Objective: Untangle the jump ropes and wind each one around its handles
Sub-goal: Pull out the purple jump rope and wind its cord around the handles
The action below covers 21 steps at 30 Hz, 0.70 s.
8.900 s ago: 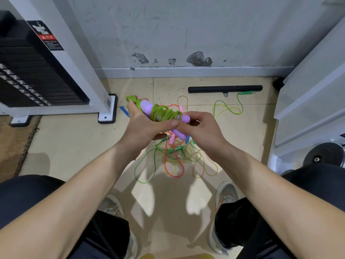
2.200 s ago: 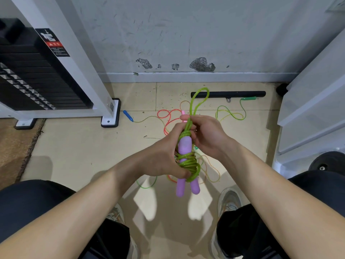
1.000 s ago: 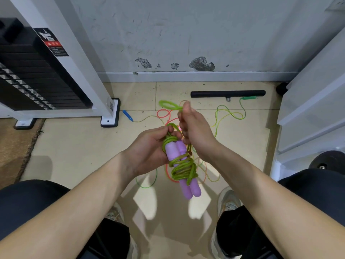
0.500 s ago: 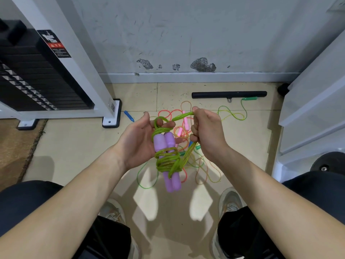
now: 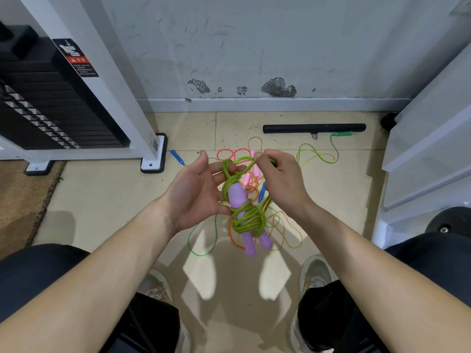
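Since half a second ago the left hand point(image 5: 196, 192) has opened off the bundle. Its palm is up and its thumb lifted, and only its fingertips stay hooked through a loop of the glossy lime-green plastic rope point(image 5: 247, 219). The right hand point(image 5: 281, 180) pinches the rope's free bight up near those fingertips.

Underneath, the tangle of thin coloured ropes point(image 5: 274, 221) lies spread on the floor tiles point(image 5: 107, 200). With so little grip, the pair of smooth lilac plastic handles point(image 5: 237, 196) could slide down out of the coils. The slack wraps could also spring loose and drop onto that tangle, likely snagging in it. A hard pull by the right hand might drag the last turn off.

The wound bundle hangs just right of the left palm, below and between both hands, touching the left fingers.
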Tool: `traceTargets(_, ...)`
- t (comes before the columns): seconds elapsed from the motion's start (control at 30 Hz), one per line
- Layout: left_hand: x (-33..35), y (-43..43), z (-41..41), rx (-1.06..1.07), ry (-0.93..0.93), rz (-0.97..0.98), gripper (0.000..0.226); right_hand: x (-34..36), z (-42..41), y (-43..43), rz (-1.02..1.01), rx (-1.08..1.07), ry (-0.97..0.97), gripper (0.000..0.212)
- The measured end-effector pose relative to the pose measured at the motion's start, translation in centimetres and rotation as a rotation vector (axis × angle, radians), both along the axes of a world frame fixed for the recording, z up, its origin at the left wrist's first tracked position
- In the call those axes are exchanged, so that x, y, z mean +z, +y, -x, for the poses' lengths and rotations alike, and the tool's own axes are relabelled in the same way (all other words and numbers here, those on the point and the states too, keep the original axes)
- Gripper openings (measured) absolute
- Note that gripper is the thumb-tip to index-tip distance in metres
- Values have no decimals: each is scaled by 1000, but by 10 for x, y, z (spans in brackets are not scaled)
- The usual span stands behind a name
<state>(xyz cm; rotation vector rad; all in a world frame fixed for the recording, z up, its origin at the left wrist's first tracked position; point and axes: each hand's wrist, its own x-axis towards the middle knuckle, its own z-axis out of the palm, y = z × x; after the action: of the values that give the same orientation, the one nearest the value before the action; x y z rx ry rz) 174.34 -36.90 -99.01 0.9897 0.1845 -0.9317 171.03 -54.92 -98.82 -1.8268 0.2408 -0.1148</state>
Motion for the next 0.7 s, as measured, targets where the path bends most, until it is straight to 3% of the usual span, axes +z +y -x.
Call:
traceTargets(0.2, -1, 6, 0, -19, -28, 27, 46, -13, -5, -12, 179, 49, -9, 37)
traceTargets(0.33, 2, 6, -1, -11, -119, -17, 29, -19, -7, -16, 102, 98, -3, 24)
traceTargets(0.47, 3, 4, 2, -3, -168, -58, 30, -18, -9, -17, 96, 133, -23, 31)
traceTargets(0.7, 5, 2, 3, 0, -186, -102, 32, -7, -10, -17, -137, 112, 52, 10)
